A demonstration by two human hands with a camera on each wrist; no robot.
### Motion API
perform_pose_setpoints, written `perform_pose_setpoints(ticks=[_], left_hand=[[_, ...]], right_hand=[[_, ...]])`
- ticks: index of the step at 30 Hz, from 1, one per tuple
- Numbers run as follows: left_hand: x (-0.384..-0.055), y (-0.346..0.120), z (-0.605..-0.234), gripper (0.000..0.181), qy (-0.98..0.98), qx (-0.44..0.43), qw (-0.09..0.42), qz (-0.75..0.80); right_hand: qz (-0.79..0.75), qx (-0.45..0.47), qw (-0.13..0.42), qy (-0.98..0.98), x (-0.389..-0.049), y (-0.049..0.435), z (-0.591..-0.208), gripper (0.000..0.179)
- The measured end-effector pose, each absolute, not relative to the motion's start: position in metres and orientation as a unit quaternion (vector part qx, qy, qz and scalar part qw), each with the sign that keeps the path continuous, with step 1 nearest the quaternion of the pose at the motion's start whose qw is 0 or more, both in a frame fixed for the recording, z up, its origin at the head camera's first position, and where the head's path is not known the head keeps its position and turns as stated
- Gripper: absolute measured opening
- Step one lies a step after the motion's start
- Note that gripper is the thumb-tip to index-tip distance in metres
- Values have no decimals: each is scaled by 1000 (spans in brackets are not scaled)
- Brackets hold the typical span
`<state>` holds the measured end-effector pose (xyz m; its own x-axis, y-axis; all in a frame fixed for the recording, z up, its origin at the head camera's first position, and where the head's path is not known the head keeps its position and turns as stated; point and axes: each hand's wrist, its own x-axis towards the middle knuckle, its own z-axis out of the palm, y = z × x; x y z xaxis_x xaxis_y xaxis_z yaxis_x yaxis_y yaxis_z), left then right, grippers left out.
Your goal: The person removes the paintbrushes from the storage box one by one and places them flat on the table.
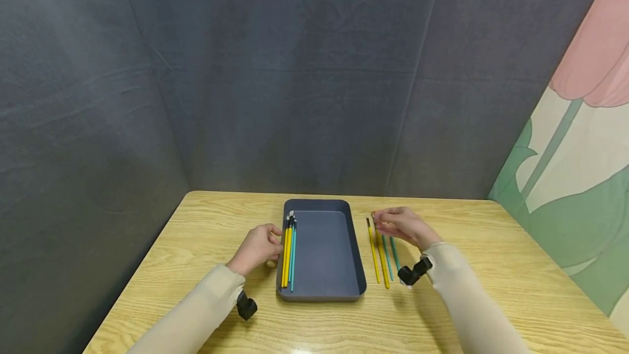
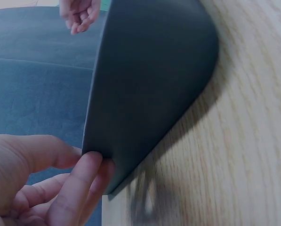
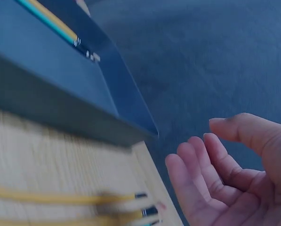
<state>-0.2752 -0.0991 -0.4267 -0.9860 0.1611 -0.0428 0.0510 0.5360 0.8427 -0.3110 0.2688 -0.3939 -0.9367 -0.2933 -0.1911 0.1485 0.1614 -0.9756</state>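
Observation:
A dark grey tray lies on the table with several paintbrushes, yellow and teal, side by side along its left wall. My left hand is at the tray's left side; in the left wrist view its fingertips pinch the rim, thumb on one side and fingers on the other. To the right of the tray, more yellow and teal paintbrushes lie roughly parallel on the wood. Over their bristle ends hovers my right hand. Its fingers are loosely bent with nothing between them in the right wrist view.
The light wooden table ends at a dark curtain behind the tray. On the right hangs a panel with a painted tulip.

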Motion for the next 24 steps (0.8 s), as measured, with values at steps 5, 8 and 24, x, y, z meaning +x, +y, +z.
perform_pose_setpoints(ticks=[5,8,24], left_hand=[[-275,-99,-427,36,875,61,55,477],[-275,-99,-427,35,875,62,52,478],[-276,-100,-428,36,875,58,53,478]], right_hand=[[-651,-66,168,737,-307,253,-389,47],[-657,-75,169,731,-306,243,-386,48],[-698,-80,177,689,-303,177,-376,42]])
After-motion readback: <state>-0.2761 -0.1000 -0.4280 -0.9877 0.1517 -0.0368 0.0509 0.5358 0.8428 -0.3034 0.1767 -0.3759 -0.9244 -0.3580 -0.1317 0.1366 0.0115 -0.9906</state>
